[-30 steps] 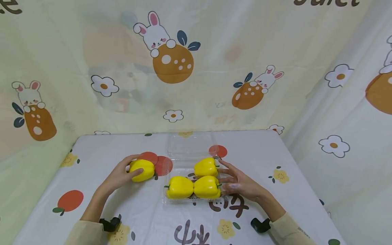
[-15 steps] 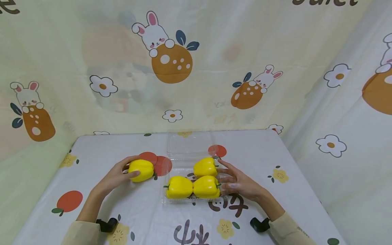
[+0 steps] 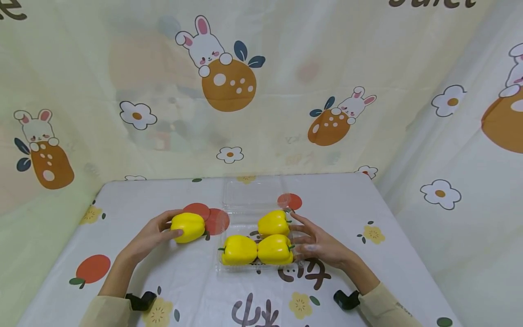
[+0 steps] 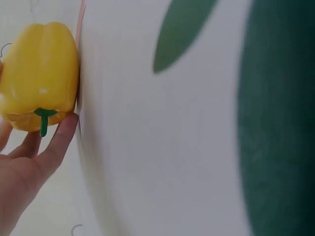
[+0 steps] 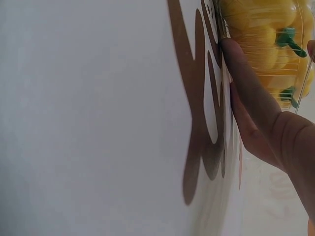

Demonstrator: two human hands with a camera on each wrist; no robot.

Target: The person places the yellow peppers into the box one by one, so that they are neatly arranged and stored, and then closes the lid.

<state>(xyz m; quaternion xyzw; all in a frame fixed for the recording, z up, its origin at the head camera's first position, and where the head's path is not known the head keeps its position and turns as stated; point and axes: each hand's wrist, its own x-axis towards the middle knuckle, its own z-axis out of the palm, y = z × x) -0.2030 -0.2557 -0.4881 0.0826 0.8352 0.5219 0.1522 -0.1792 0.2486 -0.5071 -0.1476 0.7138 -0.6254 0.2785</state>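
Note:
A yellow bell pepper (image 3: 189,228) with a green stem (image 4: 44,123) rests on the table left of a clear plastic clamshell box (image 3: 237,269). My left hand (image 3: 153,231) is around its left end, thumb in front and fingers behind, loosely spread; fingertips are beside its stem end in the left wrist view. The box holds a back yellow pepper (image 3: 273,223), a front-left one (image 3: 240,250) and a front-right one (image 3: 276,249). My right hand (image 3: 320,245) rests along the box's right side, fingers nearly straight; the right wrist view shows a finger (image 5: 256,93) against its wall.
The box's clear lid (image 3: 255,193) lies folded back toward the rear of the table. A white printed cloth (image 3: 347,204) covers the tabletop. Printed fabric (image 3: 282,127) hangs behind it and at both sides. Black wrist devices (image 3: 346,299) sit near each sleeve.
My left hand has drawn back slightly to the left, its thumb sliding off the pepper's front, while the pepper stays in place. The right hand and box have not visibly moved.

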